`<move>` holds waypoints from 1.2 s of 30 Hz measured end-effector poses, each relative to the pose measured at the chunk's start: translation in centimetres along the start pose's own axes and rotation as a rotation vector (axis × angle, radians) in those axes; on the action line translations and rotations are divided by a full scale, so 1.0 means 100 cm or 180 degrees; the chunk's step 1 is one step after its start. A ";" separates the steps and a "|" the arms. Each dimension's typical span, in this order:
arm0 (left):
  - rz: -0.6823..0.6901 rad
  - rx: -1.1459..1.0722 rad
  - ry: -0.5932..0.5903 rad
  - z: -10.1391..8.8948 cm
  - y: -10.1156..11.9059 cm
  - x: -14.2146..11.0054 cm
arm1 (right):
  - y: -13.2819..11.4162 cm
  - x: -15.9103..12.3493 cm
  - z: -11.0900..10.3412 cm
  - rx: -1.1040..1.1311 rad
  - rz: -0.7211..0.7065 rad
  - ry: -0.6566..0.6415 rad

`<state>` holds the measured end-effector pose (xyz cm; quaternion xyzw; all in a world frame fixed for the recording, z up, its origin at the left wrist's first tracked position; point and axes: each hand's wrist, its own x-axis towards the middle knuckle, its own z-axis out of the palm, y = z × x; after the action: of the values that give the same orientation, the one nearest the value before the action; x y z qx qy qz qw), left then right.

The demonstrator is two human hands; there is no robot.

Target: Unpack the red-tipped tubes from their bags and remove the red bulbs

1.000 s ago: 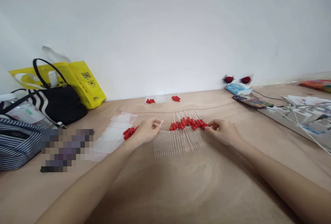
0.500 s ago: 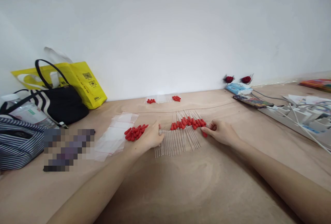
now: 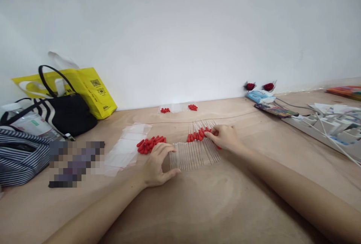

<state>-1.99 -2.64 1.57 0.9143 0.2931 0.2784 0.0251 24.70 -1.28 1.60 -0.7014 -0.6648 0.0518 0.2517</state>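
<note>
My left hand is open at the left end of a row of thin clear glass tubes; its thumb and fingers are spread around the tubes' two ends. My right hand is pinched at the right end of red rubber bulbs, covering part of them. Another red bulb shows under its palm side. Behind these bulbs more clear tubes stick out away from me, seemingly fitted to them. A loose heap of red bulbs lies just beyond my left hand.
Flat clear plastic bags lie left of the heap. Further bulbs sit by the wall. On the left stand a yellow bag and a black bag. A power strip with cables and a phone lie right.
My left hand has drawn back toward me and spread open around the tubes; the small clear piece it held is no longer in it. My right hand has shifted left over the bulbs.
</note>
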 end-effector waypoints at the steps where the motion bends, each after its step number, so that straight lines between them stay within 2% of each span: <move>1: 0.0090 0.0001 -0.0086 0.000 0.000 -0.001 | -0.006 0.004 0.003 -0.0060 0.0062 -0.0026; 7: 0.0021 0.0030 -0.0330 0.005 0.000 0.001 | -0.024 0.012 0.013 -0.0225 0.0309 -0.0170; 11: -0.0111 -0.0020 -0.0370 0.006 -0.002 0.001 | -0.025 0.012 0.015 -0.0188 0.0310 -0.0188; 15: -0.0107 -0.0005 -0.0279 0.006 -0.004 -0.001 | -0.019 0.007 0.014 0.0129 0.0282 0.0020; 17: -0.0104 0.0081 -0.0104 0.006 -0.005 -0.003 | -0.012 0.000 0.011 0.0457 0.0004 0.0093; 19: -0.0098 0.0250 0.0186 0.007 -0.004 -0.003 | -0.004 -0.011 0.007 0.0688 -0.0496 0.0147; 21: -0.0050 0.0514 0.0530 0.009 -0.002 -0.002 | 0.003 -0.025 0.004 0.0673 -0.0995 0.0262; 24: 0.0201 0.1020 0.0865 0.012 0.006 0.002 | 0.007 -0.045 0.003 0.0493 -0.1477 0.0423; 27: 0.0500 0.1437 0.0905 0.018 0.017 0.008 | 0.003 -0.058 0.004 0.0333 -0.1811 0.0557; 30: 0.0683 0.1569 0.0905 0.024 0.026 0.012 | -0.003 -0.063 0.007 0.0259 -0.2070 0.0677; 36: 0.0660 0.1354 0.0942 0.031 0.030 0.014 | -0.013 -0.062 0.017 0.0218 -0.2196 0.1051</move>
<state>2.17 -3.94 0.28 0.8735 0.2503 0.3422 -0.2392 22.14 -6.73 -0.93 -0.4265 -0.8102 -0.1275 0.3813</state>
